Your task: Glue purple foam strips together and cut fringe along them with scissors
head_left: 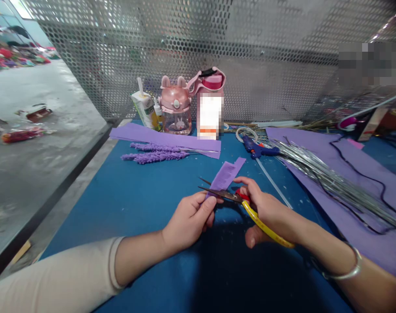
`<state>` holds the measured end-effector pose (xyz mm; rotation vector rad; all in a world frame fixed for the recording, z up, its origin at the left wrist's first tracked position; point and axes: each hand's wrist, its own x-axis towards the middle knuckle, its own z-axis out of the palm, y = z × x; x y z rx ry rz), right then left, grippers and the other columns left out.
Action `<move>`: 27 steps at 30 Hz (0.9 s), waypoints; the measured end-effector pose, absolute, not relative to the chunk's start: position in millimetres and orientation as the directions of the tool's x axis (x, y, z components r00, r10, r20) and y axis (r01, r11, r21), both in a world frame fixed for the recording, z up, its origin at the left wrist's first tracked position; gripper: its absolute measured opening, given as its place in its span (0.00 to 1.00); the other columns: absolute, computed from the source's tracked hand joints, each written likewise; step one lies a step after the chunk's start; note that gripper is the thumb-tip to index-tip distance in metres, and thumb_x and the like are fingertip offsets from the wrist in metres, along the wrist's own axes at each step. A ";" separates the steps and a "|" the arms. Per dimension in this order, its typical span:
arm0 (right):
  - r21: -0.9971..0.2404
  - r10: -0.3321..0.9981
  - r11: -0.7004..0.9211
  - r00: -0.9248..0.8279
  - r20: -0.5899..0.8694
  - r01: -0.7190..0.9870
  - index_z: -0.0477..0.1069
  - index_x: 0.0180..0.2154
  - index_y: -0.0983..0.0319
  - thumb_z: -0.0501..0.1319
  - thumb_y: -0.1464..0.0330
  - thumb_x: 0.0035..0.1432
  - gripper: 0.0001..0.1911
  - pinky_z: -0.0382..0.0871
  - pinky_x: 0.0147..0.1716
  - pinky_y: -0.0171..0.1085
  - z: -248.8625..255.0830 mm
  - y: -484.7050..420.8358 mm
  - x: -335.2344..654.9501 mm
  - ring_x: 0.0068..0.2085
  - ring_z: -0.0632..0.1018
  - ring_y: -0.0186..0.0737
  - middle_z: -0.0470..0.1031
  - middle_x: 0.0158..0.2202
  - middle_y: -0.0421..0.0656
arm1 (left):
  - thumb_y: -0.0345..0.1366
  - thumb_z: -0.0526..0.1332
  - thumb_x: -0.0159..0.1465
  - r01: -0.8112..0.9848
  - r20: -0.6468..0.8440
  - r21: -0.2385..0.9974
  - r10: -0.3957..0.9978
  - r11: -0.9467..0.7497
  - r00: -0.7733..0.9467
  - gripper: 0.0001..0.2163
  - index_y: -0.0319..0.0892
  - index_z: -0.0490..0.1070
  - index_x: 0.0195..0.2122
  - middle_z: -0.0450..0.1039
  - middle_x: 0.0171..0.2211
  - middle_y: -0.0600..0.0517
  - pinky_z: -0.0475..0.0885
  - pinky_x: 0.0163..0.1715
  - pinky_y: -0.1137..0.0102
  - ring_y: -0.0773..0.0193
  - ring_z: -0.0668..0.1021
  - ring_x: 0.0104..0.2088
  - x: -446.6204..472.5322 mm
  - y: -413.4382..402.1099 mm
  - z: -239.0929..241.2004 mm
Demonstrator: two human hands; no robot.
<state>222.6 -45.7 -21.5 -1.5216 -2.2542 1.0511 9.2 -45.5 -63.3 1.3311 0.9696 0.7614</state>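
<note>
My left hand (194, 217) pinches the lower end of a purple paper strip (224, 174), which tilts up to the right and has fine cuts along one side. Around the strip, just above my left thumb, lie the parted blades of a pair of scissors (259, 221) with yellow and red handles. My right hand (266, 213) grips those handles, its thumb low and its fingers on the upper loop. Behind the hands, purple fringed flower sprigs (155, 154) with wire stems rest on the blue table (126, 195).
Long purple paper strips (171, 138) lie at the back. Beyond them stand a drink carton (146, 108), a pink rabbit-eared cup (176, 108) and a pink bottle (211, 95). Rightward are a blue glue gun (258, 148), silvery wires (331, 182) and purple sheets (390, 182). A perforated metal panel (152, 39) rises behind.
</note>
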 end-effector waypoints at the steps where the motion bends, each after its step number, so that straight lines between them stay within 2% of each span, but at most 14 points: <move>1: -0.665 0.878 0.210 -0.438 -0.194 0.717 0.39 0.59 0.56 0.72 0.56 0.30 0.60 0.63 0.45 0.43 -21.7 -45.9 222.7 0.46 0.71 0.52 0.67 0.47 0.44 | 0.46 0.50 0.65 0.081 -0.134 0.991 0.897 0.110 0.422 0.16 0.39 0.68 0.35 0.62 0.16 0.59 0.59 0.16 0.79 0.75 0.63 0.16 9.2 -45.4 -63.2; 6: -0.637 0.881 0.232 -0.436 -0.183 0.736 0.39 0.59 0.57 0.72 0.56 0.30 0.60 0.63 0.45 0.45 -23.4 -47.1 223.0 0.44 0.72 0.52 0.67 0.46 0.45 | 0.46 0.49 0.65 0.072 -0.123 0.992 0.918 0.103 0.377 0.17 0.39 0.63 0.26 0.63 0.16 0.59 0.58 0.16 0.79 0.76 0.63 0.15 9.0 -44.5 -63.5; 14: -0.646 0.883 0.250 -0.444 -0.153 0.721 0.40 0.59 0.57 0.71 0.55 0.32 0.57 0.64 0.43 0.44 -22.6 -46.9 221.7 0.41 0.72 0.50 0.68 0.44 0.44 | 0.46 0.50 0.65 0.064 -0.125 0.992 0.912 0.109 0.391 0.16 0.39 0.63 0.26 0.63 0.16 0.59 0.58 0.15 0.80 0.76 0.63 0.15 9.1 -44.9 -63.6; 18: -0.673 0.878 0.242 -0.453 -0.155 0.699 0.40 0.59 0.55 0.72 0.56 0.33 0.57 0.64 0.44 0.45 -22.3 -46.9 220.8 0.44 0.72 0.51 0.68 0.45 0.44 | 0.45 0.51 0.65 0.071 -0.112 0.993 0.897 0.090 0.427 0.17 0.38 0.63 0.24 0.63 0.16 0.59 0.58 0.16 0.80 0.76 0.64 0.15 8.2 -45.4 -63.0; 27: -0.689 0.863 0.223 -0.468 -0.189 0.690 0.38 0.60 0.57 0.73 0.57 0.29 0.62 0.60 0.50 0.48 -21.9 -50.2 220.6 0.50 0.69 0.56 0.66 0.51 0.48 | 0.44 0.50 0.65 0.013 -0.104 0.994 0.915 0.108 0.390 0.15 0.38 0.65 0.29 0.62 0.15 0.60 0.57 0.15 0.80 0.76 0.62 0.14 9.9 -43.4 -60.0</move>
